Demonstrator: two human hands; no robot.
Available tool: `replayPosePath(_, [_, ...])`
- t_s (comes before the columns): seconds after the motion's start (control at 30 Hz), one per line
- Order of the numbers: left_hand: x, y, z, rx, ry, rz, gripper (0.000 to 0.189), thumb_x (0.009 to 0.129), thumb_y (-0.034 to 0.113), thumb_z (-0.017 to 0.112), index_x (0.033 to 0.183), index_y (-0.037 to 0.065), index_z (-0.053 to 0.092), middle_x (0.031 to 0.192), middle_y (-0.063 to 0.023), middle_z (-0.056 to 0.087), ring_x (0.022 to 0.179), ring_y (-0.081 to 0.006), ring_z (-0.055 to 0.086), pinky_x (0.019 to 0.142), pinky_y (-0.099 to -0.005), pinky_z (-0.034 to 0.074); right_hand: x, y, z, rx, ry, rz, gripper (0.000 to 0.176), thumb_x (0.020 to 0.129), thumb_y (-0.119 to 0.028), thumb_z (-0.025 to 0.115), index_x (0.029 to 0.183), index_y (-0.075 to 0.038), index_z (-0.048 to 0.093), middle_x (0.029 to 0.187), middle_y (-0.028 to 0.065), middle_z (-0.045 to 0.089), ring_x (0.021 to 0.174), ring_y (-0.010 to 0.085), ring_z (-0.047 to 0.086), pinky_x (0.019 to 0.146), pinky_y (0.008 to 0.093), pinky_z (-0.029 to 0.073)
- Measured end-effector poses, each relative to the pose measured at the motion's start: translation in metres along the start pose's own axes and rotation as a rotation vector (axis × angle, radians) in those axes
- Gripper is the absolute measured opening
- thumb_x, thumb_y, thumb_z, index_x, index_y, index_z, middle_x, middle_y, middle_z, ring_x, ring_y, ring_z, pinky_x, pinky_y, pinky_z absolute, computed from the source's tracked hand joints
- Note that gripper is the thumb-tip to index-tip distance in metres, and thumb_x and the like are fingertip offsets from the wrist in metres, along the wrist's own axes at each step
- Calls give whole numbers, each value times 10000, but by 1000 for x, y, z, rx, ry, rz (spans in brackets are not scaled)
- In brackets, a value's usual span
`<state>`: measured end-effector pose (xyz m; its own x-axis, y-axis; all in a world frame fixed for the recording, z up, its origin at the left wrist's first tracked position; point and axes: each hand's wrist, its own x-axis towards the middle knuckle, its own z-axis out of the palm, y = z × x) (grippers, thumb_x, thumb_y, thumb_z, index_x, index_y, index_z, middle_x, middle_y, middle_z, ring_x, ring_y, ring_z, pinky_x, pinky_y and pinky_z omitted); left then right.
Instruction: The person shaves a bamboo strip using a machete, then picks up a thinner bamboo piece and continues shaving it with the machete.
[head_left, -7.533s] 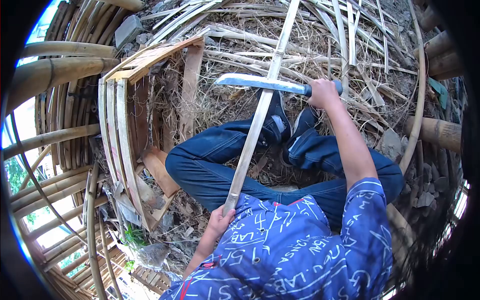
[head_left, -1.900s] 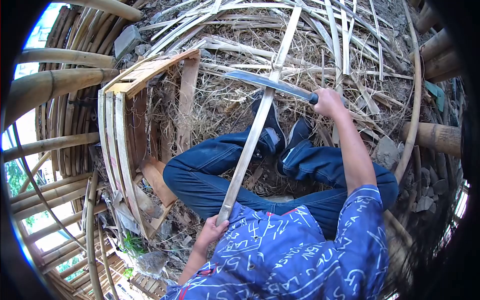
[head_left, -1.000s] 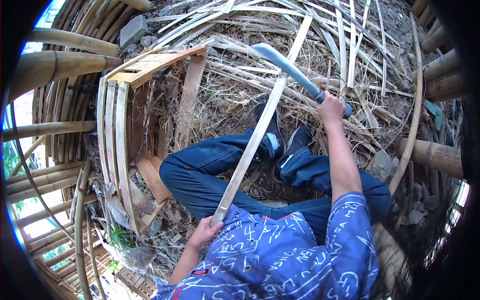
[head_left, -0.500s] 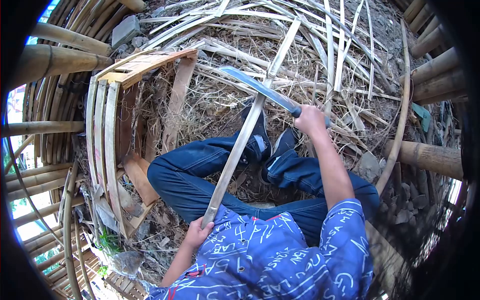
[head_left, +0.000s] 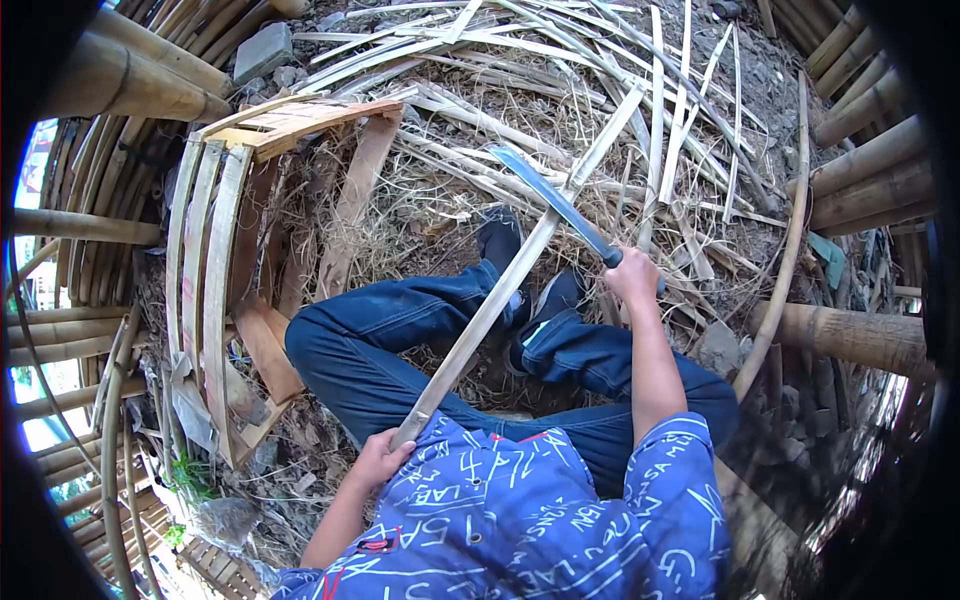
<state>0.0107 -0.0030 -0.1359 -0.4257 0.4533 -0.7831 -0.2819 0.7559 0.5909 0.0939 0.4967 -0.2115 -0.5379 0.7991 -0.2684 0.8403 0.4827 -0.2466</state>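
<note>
My left hand is closed around the near end of a long, flat bamboo strip, close to my shirt. The strip slants away from me between my legs, its far end over the litter. In my right hand is the dark handle of a long knife. Its blade points up and left and lies across the upper part of the strip, at least overlapping it in view. My fingers wrap round the handle.
A slatted wooden crate stands on its side at left. Cut bamboo strips and fibrous shavings cover the ground ahead. Bamboo poles rise on both sides. A grey block sits at the upper left.
The view has shifted slightly. The knife has moved down the picture and right, and the strip's far end now lies further right. Both hands keep their grips.
</note>
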Motion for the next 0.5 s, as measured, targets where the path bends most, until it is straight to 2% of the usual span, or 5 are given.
replayPosePath(0.17, [0,3,-1,-44,-36,-39,302,895,187,662,1085,-44,626,790,-9,639,681,-48,527,609,-237,469,0,4,7,-38,58,6,241,684,-166,585,889,-104,695,858,206,682,855,394,655,774,487,514])
replayPosePath(0.23, [2,-4,-2,-31,-50,-17,306,897,186,658,1103,-38,622,786,-2,631,669,-44,515,599,-230,460,1,2,6,5,88,104,230,685,-171,593,881,-105,693,857,201,684,853,391,657,777,486,514])
replayPosePath(0.3, [2,-9,-1,-81,-55,50,301,901,190,653,1111,-24,618,749,11,613,628,-41,503,553,-223,442,3,3,1,-27,92,73,244,676,-175,619,893,-103,705,821,184,693,810,366,673,751,460,529])
replayPosePath(0.33, [3,-9,-2,-69,-73,4,291,905,194,648,1112,-8,615,720,24,592,594,-38,489,506,-220,420,5,4,0,-70,94,44,229,685,-178,617,884,-102,702,822,183,693,809,365,674,748,459,529])
replayPosePath(0.5, [2,-4,-2,-73,-80,-15,276,907,204,643,1092,0,622,717,27,593,582,-50,517,502,-232,430,1,-2,-2,-35,60,32,226,701,-179,593,882,-83,688,858,209,681,850,400,651,781,497,510])
